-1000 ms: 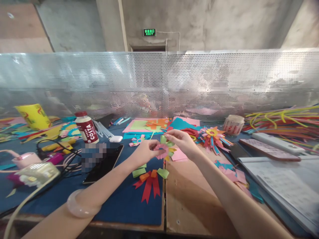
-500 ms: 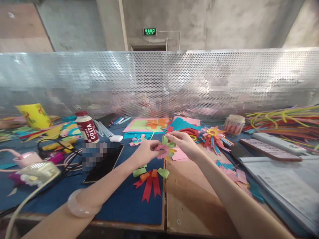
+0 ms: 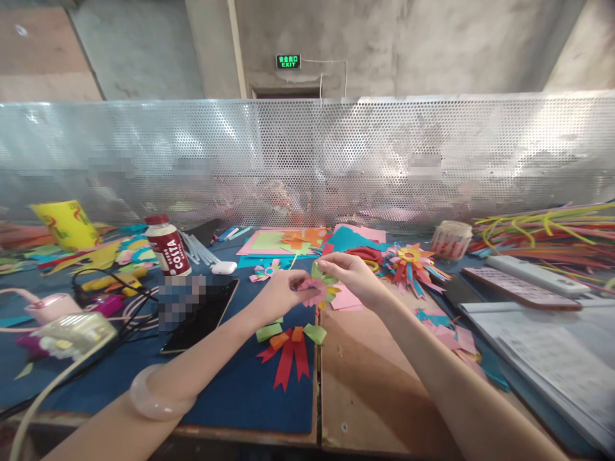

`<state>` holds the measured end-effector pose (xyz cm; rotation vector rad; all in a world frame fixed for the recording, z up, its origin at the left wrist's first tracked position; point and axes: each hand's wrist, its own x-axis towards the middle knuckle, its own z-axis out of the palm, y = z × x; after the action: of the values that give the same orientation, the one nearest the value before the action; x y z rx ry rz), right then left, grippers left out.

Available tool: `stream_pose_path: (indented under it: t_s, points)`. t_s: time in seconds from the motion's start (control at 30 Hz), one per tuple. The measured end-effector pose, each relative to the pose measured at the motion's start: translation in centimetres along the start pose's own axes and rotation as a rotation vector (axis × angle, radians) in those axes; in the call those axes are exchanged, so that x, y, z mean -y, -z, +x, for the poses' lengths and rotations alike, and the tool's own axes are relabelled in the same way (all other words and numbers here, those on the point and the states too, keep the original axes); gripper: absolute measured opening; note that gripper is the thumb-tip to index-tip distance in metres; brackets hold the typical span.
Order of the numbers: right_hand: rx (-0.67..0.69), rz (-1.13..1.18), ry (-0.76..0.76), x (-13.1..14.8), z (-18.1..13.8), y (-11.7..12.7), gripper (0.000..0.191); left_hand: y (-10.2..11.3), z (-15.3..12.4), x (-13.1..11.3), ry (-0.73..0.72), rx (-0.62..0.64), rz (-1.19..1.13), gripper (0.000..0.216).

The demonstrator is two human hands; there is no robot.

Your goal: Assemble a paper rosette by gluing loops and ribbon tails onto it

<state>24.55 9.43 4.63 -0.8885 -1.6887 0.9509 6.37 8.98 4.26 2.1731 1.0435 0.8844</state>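
Observation:
My left hand (image 3: 283,296) pinches the pink part of a paper flower (image 3: 314,293) above the seam between the blue mat and the wooden board. On the flower's right side, the fingertips of my right hand (image 3: 348,274) are closed on a light green petal (image 3: 318,272). Yellow petals show below, and the fingers hide part of the flower. Nearer to me on the blue mat (image 3: 230,390) lie red ribbon tails (image 3: 291,362) with orange and light green folded strips about them. Behind my left hand is a small flower (image 3: 265,270) in blue, pink and white.
To the left stand a red-capped bottle (image 3: 168,246), a dark phone (image 3: 206,320) and tangled cables (image 3: 129,314). At right are a finished multicoloured flower (image 3: 412,262), a jar (image 3: 451,240), papers (image 3: 542,365) and pipe cleaners (image 3: 542,230). A perforated metal screen (image 3: 298,147) closes off the back.
Both hands stay on the flower in nearly the same place. My right fingers have shifted very slightly to the left at the green petal.

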Motion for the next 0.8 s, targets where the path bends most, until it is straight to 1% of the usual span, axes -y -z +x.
stream_pose_path:
  t_s: [0.07,0.2,0.3,0.43,0.57,0.7,0.8]
  points:
    - [0.003,0.009,0.002,0.06,0.01,-0.13,0.03,0.01,0.04,0.04,0.013,0.001,-0.009,0.019]
    - [-0.033,0.015,-0.01,-0.04,0.13,-0.37,0.03,0.15,0.2,0.32,0.033,0.001,-0.009,0.017]
    - [-0.044,0.016,-0.024,-0.16,0.18,-0.51,0.029,0.21,0.29,0.52,0.037,0.029,-0.003,0.016]
    - [-0.027,0.018,-0.034,-0.17,0.12,-0.63,0.029,0.13,0.3,0.62,0.081,0.061,-0.039,0.019]
    - [-0.03,0.027,-0.031,-0.17,0.04,-0.6,0.028,0.06,0.29,0.68,0.089,0.054,-0.054,0.02]
    - [-0.026,0.026,-0.031,-0.07,0.03,-0.61,0.028,0.04,0.25,0.76,0.092,0.062,-0.09,0.015]
    - [-0.036,0.015,-0.019,0.1,0.06,-0.59,0.031,0.02,0.25,0.79,0.1,0.039,-0.11,0.014]
